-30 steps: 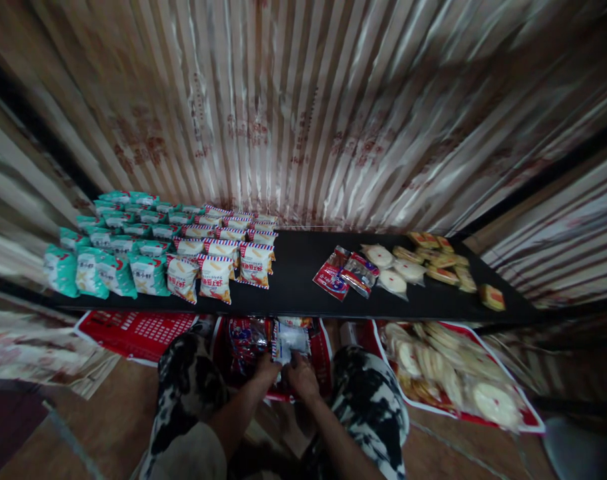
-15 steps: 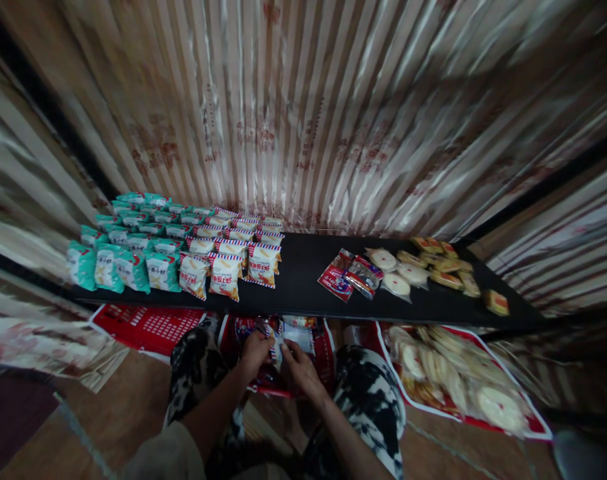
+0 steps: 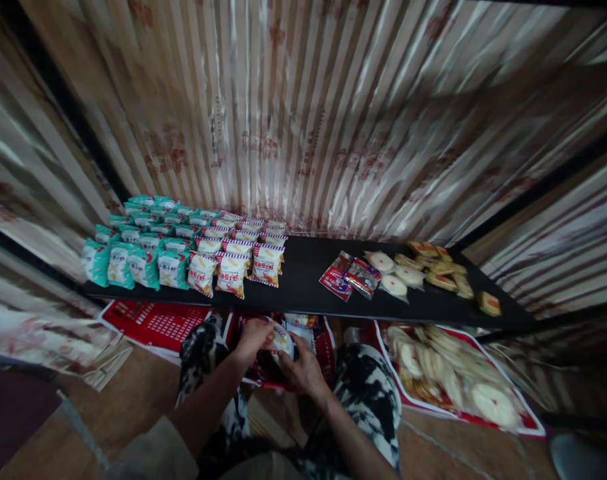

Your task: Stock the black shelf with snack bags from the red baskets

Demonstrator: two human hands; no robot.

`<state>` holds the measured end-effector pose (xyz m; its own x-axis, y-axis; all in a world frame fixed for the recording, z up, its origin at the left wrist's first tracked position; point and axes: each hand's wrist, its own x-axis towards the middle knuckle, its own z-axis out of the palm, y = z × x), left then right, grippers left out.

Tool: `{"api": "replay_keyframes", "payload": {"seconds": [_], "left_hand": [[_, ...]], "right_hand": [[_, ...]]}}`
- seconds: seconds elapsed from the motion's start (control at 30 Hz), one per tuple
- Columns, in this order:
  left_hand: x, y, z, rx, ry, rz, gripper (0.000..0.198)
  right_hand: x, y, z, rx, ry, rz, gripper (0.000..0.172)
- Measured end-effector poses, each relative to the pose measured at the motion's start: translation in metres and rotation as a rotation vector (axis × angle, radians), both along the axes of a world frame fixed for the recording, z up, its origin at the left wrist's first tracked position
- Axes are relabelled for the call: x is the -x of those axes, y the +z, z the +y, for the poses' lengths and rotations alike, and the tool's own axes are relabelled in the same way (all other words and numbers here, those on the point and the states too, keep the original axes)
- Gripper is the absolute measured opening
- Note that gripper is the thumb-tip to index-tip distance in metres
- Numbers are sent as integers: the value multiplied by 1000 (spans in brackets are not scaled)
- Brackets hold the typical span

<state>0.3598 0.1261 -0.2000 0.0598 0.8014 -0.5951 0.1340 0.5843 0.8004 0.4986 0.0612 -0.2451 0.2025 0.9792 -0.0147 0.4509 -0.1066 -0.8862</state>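
A small white snack bag is held between my two hands over a red basket between my knees. My left hand grips the bag's left side, and the fingers of my right hand close on its right side. Under the hands the basket holds dark packets and another snack bag, partly hidden. On the black shelf ahead, white snack bags with striped tops stand in rows. Left of them are rows of teal snack bags.
Red packets, round white packaged cakes and yellow packets lie on the shelf's right half. A basket of flat round packaged cakes stands right of my knee; another red basket is at the left, under the shelf edge.
The snack bag has been raised slightly and turned, so more of its printed face shows. My right hand has shifted round its side. The view has moved a little.
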Motion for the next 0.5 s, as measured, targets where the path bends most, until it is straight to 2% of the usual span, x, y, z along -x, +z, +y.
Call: {"api": "replay_keyframes", "payload": {"seconds": [0.17, 0.27, 0.4, 0.5], "left_hand": [[13, 9, -4, -125, -77, 36, 15], [18, 14, -7, -221, -104, 38, 23], [20, 20, -12, -321, -140, 6, 39], [21, 16, -14, -375, -188, -104, 47]], "right_hand": [[-6, 25, 0, 147, 58, 319, 52], [-4, 37, 0, 200, 59, 506, 55], [3, 49, 4, 271, 4, 617, 58], [6, 56, 7, 289, -16, 783, 53]]}}
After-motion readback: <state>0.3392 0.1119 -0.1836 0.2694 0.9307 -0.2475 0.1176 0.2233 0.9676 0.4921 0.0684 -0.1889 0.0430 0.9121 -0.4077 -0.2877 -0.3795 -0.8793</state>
